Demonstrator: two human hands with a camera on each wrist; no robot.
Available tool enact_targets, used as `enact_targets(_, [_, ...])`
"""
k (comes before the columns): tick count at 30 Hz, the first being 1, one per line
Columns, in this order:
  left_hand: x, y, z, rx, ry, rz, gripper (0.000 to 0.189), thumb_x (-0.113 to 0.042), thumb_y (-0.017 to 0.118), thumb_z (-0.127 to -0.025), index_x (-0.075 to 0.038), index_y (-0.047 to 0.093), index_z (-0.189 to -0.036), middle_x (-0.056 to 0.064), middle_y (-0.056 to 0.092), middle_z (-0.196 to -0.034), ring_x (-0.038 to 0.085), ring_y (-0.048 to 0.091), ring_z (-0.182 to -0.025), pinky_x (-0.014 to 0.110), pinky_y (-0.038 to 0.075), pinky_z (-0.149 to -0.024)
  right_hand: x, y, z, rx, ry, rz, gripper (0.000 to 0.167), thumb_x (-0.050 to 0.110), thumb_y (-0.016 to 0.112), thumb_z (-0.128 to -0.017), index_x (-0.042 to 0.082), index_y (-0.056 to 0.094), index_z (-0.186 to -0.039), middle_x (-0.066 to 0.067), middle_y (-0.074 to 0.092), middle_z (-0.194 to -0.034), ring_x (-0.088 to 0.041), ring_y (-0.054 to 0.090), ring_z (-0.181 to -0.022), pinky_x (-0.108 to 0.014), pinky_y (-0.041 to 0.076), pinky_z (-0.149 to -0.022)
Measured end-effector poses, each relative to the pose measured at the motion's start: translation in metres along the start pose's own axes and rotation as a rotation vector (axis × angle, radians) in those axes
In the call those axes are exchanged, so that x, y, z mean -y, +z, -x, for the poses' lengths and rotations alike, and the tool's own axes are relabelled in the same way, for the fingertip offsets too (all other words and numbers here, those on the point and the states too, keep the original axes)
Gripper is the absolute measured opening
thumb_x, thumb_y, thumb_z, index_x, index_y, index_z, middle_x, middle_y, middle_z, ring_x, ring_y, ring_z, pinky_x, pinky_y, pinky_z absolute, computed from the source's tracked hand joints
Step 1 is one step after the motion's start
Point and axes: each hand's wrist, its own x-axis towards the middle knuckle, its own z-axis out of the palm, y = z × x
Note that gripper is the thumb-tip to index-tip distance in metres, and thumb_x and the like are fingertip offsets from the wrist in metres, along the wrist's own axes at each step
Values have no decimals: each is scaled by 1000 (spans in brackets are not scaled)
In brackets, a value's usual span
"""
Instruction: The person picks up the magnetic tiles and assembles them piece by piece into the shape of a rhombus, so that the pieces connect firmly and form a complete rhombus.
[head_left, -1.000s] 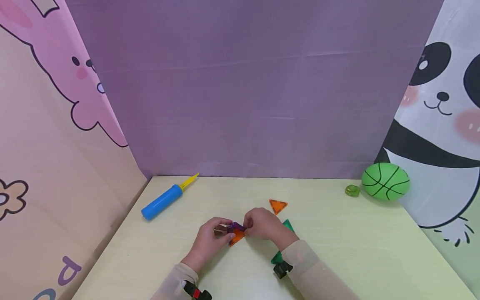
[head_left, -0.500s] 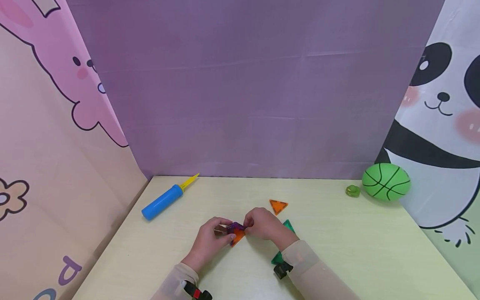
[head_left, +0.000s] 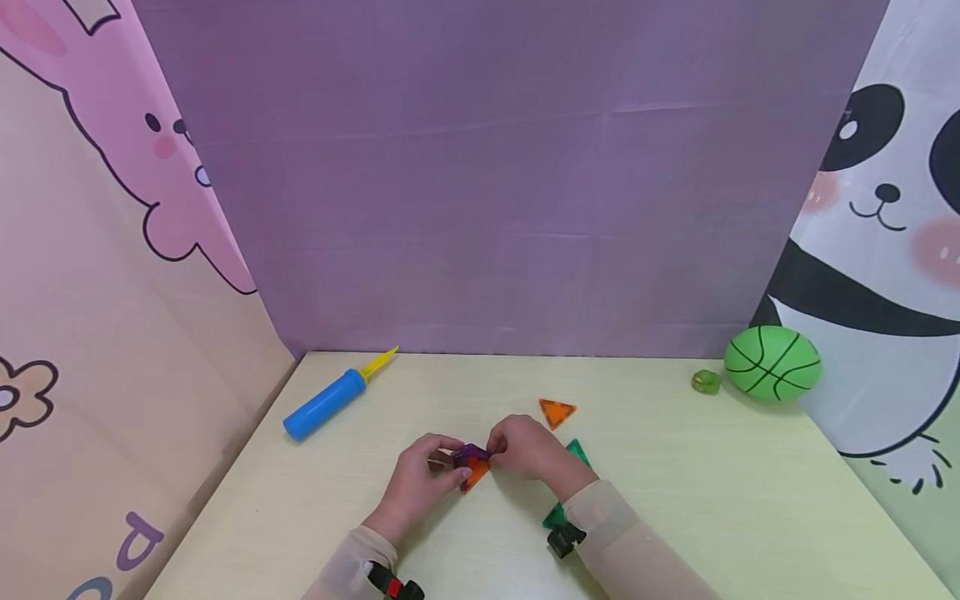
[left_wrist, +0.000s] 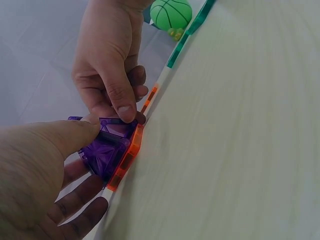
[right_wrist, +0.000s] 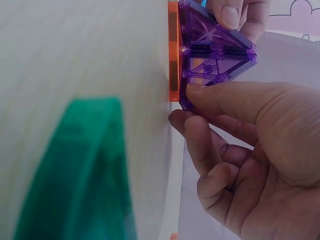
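Observation:
Translucent purple triangular magnetic tiles [left_wrist: 106, 152] lean together as a small raised form on an orange magnetic tile [head_left: 477, 473] that lies flat on the table. My left hand [head_left: 422, 473] holds the purple tiles from the left, its thumb on one face and its fingers behind. From the other side, my right hand [head_left: 527, 448] pinches a lower corner of the purple form between thumb and index finger, close to the orange tile's edge; its other fingers are curled. In the head view the hands hide part of the purple form.
Another orange triangular tile [head_left: 557, 412] lies beyond the right hand. Green tiles [head_left: 556, 516] are partly hidden by the right forearm. A blue pump [head_left: 326, 406] with a yellow nozzle lies back left. A green ball [head_left: 772, 363] and small green object [head_left: 705, 382] sit back right.
The orange tile under the purple form has shifted very slightly to the right. Both hands keep nearly the same place and grip.

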Motion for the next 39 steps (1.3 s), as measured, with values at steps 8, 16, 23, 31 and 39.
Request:
enact_targets(8, [0, 2, -2, -4, 14, 4, 37, -17, 85, -90, -18, 70, -124, -1, 67, -121, 21, 70, -104, 36, 59, -92, 0, -4, 2, 5, 7, 20, 9, 14, 84, -89, 19, 77, -89, 8, 67, -82, -15, 58, -77, -38, 56, -78])
enact_targets(16, [-6, 2, -2, -48, 78, -51, 40, -17, 86, -89, -17, 70, -126, 0, 66, -121, 20, 69, -105, 36, 58, -88, -3, -9, 3, 6, 49, 27, 11, 18, 85, -89, 19, 76, -96, 6, 67, -86, -16, 59, -79, -37, 57, -79])
enact_targets(23, [-19, 2, -1, -106, 157, -133, 39, -16, 88, -87, -22, 72, -122, -9, 64, -118, 19, 68, -101, 36, 58, -83, -12, -18, 11, -56, 41, 48, 17, 18, 85, -89, 15, 76, -103, 3, 69, -95, -16, 62, -85, -39, 58, -80])
enact_targets(31, [-36, 5, 5, -75, 268, -142, 33, -14, 88, -87, -19, 74, -116, -8, 64, -115, 22, 65, -96, 38, 59, -77, -28, -27, 30, -133, 25, 7, 22, 15, 84, -89, 13, 76, -110, -2, 72, -110, -24, 67, -100, -43, 58, -85])
enact_targets(39, [-52, 16, 13, 38, 366, -145, 29, -17, 85, -90, -20, 73, -116, -14, 62, -118, 19, 64, -105, 37, 59, -89, -48, -38, 48, -168, 38, 41, 29, 14, 87, -87, 13, 76, -114, -1, 72, -113, -28, 66, -107, -44, 58, -89])
